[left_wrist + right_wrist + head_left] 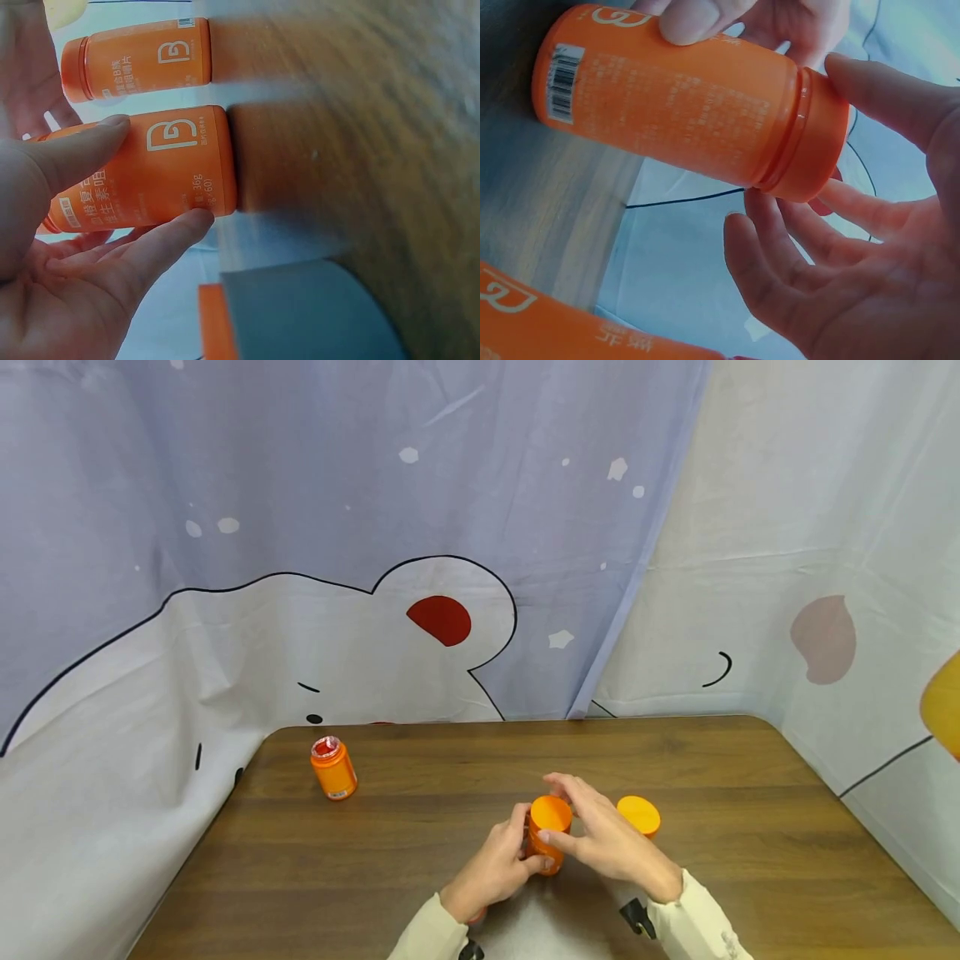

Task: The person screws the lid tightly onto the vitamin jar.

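Observation:
An orange bottle [547, 858] with its lid [551, 813] on stands upright on the wooden table, between both hands. My left hand [491, 864] grips its body, thumb on one side and fingers on the other; the left wrist view shows this bottle [172, 169] with its printed label. Around the lid [814, 135] are the thumb and fingers of my right hand [877, 247], the thumb tip at the lid's edge. Just right of the hands is a second lidded orange bottle [639, 817], partly hidden behind my right hand in the head view.
At the table's back left stands an orange bottle [334, 770] with no lid and a torn-looking rim. A grey and orange object [300, 307], cut off by the frame, lies near my left wrist. A patterned curtain [360, 643] hangs behind the table [300, 877].

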`<state>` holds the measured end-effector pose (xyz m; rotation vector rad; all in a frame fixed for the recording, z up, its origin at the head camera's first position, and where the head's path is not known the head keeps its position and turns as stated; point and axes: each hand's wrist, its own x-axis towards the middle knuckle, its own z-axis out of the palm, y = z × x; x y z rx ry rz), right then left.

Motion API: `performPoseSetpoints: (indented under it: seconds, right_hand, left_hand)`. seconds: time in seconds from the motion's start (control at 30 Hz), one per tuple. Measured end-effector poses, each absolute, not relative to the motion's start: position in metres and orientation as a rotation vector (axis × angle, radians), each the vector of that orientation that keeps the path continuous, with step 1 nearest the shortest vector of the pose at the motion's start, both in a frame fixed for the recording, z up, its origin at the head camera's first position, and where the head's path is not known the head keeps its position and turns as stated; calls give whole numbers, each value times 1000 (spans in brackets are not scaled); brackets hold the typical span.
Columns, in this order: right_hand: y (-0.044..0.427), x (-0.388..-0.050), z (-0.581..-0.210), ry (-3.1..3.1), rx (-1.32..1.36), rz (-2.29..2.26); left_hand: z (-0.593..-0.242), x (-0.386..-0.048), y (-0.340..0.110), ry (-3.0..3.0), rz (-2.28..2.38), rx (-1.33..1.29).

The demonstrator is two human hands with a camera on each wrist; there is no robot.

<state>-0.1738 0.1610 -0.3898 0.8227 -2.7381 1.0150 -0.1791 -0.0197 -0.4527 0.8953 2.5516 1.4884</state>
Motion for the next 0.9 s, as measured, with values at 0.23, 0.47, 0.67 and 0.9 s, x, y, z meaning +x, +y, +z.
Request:
performPoseSetpoints:
  seconds: [0.23,0.47,0.67,0.9]
  right_hand:
    - [159,-174,-393,-2710,767,950]
    - [162,-173,-389,-2727,876,1104]
    - [164,-172,-385,-2746,970,1230]
    - [164,-173,-385,-2768,959,1275]
  left_hand:
    - [-454,-179,-20,2570,1483,945]
    - [-454,-180,-20,2568,1493,959]
    - [-453,-180,-20,2530,1509,928]
    - [-454,-179,-20,2523,1518,902]
